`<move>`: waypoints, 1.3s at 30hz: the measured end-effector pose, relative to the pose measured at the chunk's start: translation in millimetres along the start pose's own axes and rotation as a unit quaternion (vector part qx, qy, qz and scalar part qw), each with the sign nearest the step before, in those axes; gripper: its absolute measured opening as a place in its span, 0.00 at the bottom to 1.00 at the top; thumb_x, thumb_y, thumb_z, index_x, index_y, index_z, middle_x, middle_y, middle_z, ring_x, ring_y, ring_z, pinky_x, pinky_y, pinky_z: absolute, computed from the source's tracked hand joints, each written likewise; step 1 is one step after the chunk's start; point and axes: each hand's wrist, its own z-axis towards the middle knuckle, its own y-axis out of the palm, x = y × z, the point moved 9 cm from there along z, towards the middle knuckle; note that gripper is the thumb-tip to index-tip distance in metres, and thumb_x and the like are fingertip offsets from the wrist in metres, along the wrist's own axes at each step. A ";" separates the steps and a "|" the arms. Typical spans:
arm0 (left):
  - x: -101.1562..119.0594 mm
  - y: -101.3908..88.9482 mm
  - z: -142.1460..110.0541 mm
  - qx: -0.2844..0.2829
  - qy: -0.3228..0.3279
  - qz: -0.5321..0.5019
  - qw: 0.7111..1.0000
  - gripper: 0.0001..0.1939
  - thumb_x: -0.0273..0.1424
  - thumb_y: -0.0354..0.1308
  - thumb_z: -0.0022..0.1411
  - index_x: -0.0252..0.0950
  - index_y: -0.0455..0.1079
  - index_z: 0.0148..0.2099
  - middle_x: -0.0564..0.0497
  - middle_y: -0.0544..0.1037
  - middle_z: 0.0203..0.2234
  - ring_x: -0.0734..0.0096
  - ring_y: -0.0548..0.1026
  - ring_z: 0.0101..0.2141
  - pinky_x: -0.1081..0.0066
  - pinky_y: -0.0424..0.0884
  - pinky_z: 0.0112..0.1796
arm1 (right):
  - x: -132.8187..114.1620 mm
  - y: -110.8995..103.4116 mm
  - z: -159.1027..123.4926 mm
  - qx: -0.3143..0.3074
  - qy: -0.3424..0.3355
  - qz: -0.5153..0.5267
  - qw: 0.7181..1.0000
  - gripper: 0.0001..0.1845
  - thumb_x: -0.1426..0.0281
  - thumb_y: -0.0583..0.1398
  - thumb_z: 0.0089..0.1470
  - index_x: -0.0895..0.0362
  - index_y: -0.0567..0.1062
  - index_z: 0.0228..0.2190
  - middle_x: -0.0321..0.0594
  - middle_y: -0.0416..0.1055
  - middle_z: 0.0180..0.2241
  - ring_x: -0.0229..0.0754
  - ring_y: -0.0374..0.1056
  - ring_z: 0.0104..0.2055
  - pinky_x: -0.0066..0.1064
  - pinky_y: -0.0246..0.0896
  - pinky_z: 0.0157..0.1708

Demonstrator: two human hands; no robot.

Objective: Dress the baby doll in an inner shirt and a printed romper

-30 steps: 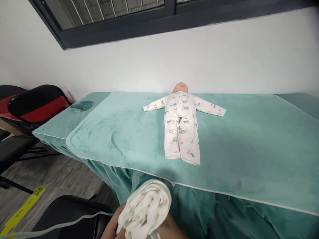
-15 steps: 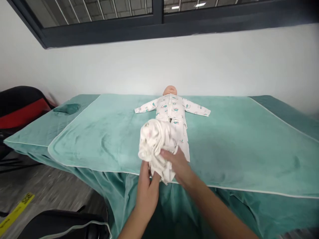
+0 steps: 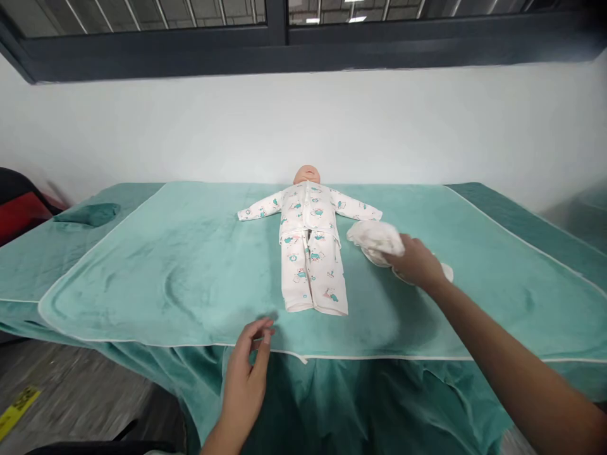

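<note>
A baby doll (image 3: 307,174) lies on its back with its arms spread, dressed in a white printed top (image 3: 308,207) and matching trousers (image 3: 312,272). To the doll's right, my right hand (image 3: 416,258) grips a bunched white cloth (image 3: 377,239), just above the green cover. Part of the cloth shows on the far side of the hand. My left hand (image 3: 249,366) hovers by the front edge of the bed, below the trouser legs. Its fingers are loosely curved, apart from the thumb, and hold nothing.
The green plush cover (image 3: 199,272) with white piping spreads over the bed and drapes down in front. A white wall (image 3: 213,126) and a dark window frame (image 3: 284,54) rise behind. At the left stands a black and red chair (image 3: 21,215).
My left hand has let go of the white cloth and moved left. My right hand has carried the cloth from over the doll's legs to the right. The view has shifted slightly right.
</note>
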 end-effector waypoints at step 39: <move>131.6 128.3 364.7 -0.083 0.239 0.066 0.965 0.24 0.26 0.44 0.63 0.37 0.73 0.56 0.51 0.72 0.59 0.64 0.66 0.60 0.62 0.58 0.63 | -172.6 161.3 179.9 -0.074 -0.025 0.328 0.941 0.18 0.64 0.56 0.52 0.54 0.79 0.42 0.39 0.75 0.38 0.44 0.67 0.38 0.39 0.59 0.45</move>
